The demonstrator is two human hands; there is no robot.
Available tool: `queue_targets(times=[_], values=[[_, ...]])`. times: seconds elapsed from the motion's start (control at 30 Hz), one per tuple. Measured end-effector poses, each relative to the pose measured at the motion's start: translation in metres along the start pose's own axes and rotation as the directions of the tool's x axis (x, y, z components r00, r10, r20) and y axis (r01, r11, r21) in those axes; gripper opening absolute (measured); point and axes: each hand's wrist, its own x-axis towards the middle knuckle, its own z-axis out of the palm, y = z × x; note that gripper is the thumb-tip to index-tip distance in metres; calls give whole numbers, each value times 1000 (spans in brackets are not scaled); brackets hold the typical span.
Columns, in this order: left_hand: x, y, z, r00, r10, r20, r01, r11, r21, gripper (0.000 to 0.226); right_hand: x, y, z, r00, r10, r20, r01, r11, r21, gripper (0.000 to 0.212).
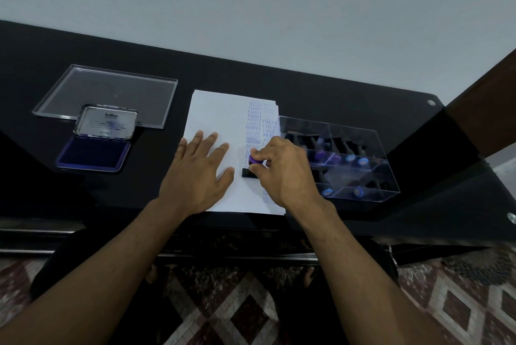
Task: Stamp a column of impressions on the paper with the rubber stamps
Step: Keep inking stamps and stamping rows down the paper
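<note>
Pressing a purple-topped rubber stamp (252,166) onto a white sheet of paper (223,132) on the black tabletop (321,90), the right hand (282,168) pinches the stamp's knob while its black base sits on the paper below a column of blue impressions (253,124). The left hand (196,171) lies flat, fingers spread, on the sheet. An open blue ink pad (95,153) sits to the left, a clear compartmented box of stamps (343,160) to the right.
</note>
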Motion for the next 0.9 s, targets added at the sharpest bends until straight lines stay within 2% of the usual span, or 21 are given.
queue_targets(times=[0.5, 0.9], values=[[0, 0, 1, 1000, -4, -6, 4, 1000, -1, 77, -3, -2, 1, 999, -31, -27, 31, 999, -16, 15], [1, 0, 1, 1000, -6, 9, 6, 1000, 15, 80, -1, -5, 1, 1000, 3, -11, -3, 998, -61, 14]])
